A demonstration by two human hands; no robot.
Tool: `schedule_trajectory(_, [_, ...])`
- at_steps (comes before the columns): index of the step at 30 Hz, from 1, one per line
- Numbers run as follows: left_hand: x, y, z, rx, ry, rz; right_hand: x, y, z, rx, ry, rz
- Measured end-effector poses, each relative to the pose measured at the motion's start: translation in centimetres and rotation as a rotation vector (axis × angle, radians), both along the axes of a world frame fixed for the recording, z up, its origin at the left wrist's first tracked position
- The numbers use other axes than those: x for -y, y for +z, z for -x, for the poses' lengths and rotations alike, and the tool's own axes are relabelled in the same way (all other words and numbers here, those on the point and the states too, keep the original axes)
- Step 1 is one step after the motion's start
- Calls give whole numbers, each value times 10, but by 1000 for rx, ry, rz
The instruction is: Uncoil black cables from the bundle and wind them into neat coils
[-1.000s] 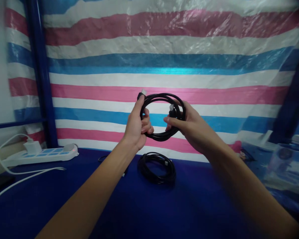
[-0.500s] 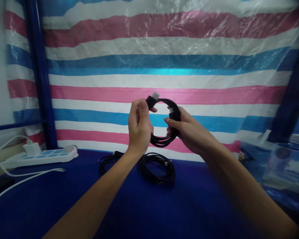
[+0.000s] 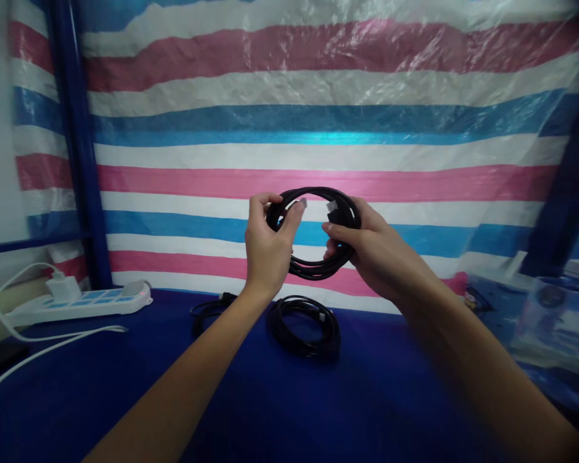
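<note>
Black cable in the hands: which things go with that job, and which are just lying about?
In the job:
left hand
right hand
held cable
maybe the table coil, which looks alike

Just lying about, it seems:
power strip
white plug
white cord
clear box

The cable coil [image 3: 313,271] you're holding: black, plug tip [image 3: 332,206] silver-grey. Your 6 o'clock: second coil [image 3: 299,348] black, table [image 3: 318,408] dark blue. Your 12: sheet [image 3: 318,87], horizontal bands of blue, white, pink-red. Your 8: power strip [image 3: 130,303], white with light-blue panels. Your 10: post [image 3: 77,141], dark blue.
</note>
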State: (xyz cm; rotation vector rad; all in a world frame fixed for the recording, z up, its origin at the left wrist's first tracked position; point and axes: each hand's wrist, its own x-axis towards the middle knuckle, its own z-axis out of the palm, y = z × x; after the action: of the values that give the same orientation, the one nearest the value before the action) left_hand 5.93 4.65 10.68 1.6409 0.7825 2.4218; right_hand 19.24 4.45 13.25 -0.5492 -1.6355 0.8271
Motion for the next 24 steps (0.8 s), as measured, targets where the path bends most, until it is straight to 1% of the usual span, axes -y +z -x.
schedule_trajectory(2, [1, 3, 4, -96, 11, 71, -2, 0, -1, -11, -9, -2])
schedule_trajectory(4, [1, 6, 9, -130, -47, 218, -5, -1, -1, -3, -22, 3])
schedule_trajectory(6, [1, 9, 11, -106, -105, 331, -6, -2, -1, 22, -34, -4])
schedule_trajectory(7, [1, 10, 11, -96, -104, 342, -7, -2, -2, 36, -44, -16])
schedule_trajectory(10, [1, 9, 10, -116, -51, 300, -8, -3, -3, 70, -80, -48])
schedule_trajectory(11, [1, 8, 12, -147, -44, 306, -10, -4, -3, 74, -85, -37])
schedule_trajectory(13, [1, 3, 21, -261, 6, 400, -15, -10, 3, 97, -51, 52])
schedule_trajectory(14, [0, -1, 30, -331, 53, 479, -19, -16, 9, 123, -19, 116])
schedule_trajectory(16, [-2, -13, 55, -455, 160, 663, -31, -34, 30, 215, 45, 254])
schedule_trajectory(17, [-3, -20, 70, -498, 203, 751, -38, -46, 44, 270, 70, 296])
schedule_trajectory(19, [-6, -36, 102, -560, 263, 898, -53, -71, 75, 380, 73, 361])
schedule_trajectory(22, [-11, -60, 142, -646, 355, 1075, -74, -102, 119, 538, 24, 371])
schedule_trajectory(24, [-17, -72, 158, -692, 398, 1154, -84, -114, 139, 641, -33, 330])
